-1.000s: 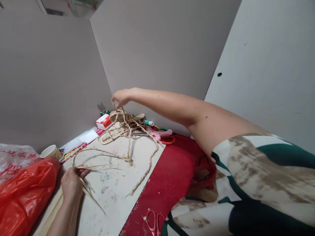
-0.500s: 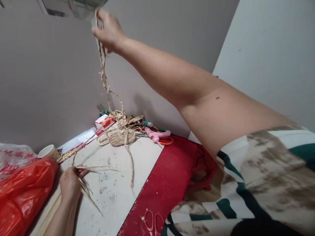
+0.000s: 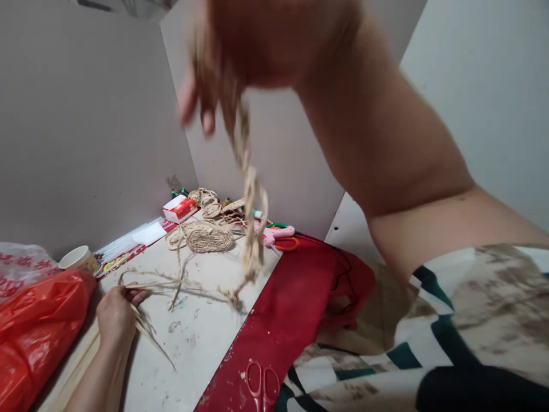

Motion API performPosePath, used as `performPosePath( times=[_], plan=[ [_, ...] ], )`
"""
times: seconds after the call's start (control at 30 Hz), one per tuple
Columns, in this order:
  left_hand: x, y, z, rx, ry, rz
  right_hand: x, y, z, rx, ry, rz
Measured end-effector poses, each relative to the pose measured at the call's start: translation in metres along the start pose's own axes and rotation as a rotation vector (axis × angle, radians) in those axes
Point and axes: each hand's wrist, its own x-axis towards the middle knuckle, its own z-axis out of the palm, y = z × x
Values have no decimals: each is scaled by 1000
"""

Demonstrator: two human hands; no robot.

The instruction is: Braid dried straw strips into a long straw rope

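Note:
Raised close to the camera and smeared by motion, my right hand [image 3: 257, 46] is closed on a twisted straw cord [image 3: 249, 154]. The cord hangs in loops to the board, and its lower part runs left toward my other hand. Low on the left, my left hand [image 3: 115, 316] pinches a bundle of pale straw strands [image 3: 150, 335] against the board. Loose ends fan out to the right and below its fingers, and long strands lie beneath the forearm. Behind the cord sits an oval coil of straw braid [image 3: 210, 237], with more braid [image 3: 205, 200] heaped farther back.
A pale stained board [image 3: 171, 355] lies on a red surface [image 3: 291, 297]. Red-handled scissors [image 3: 262, 380] are at the front edge. A pink glue gun [image 3: 281, 233], small red-white box [image 3: 180, 209] and paper cup [image 3: 79, 260] stand behind. Plastic bags [image 3: 47, 326] fill the left side.
My right hand has come from the far wall back toward the camera, bringing the cord down and to the right. My left hand stays nearly in place, still pinching the strands.

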Motion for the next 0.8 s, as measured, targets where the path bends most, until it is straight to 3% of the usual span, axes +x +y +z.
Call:
performPosePath(
  times=[0.1,0.17,0.3,0.43,0.53,0.63,0.8],
  plan=[
    [0,1,1,-22,12,1,4,-20,82,243,-216,97],
    [0,2,1,-28,10,-5,11,-19,123,344,-312,191],
    [-2,8,-1,-35,-10,-34,31,-6,187,169,-243,215],
    [-5,10,-4,-48,-49,-63,43,-2,232,225,-412,226],
    [-7,10,-5,-58,-60,-70,43,-2,236,269,-429,235],
    [-9,10,-5,-55,-74,-68,45,1,214,283,-359,226],
    [-11,12,-5,-47,-86,-74,72,17,177,-42,102,403]
  ],
)
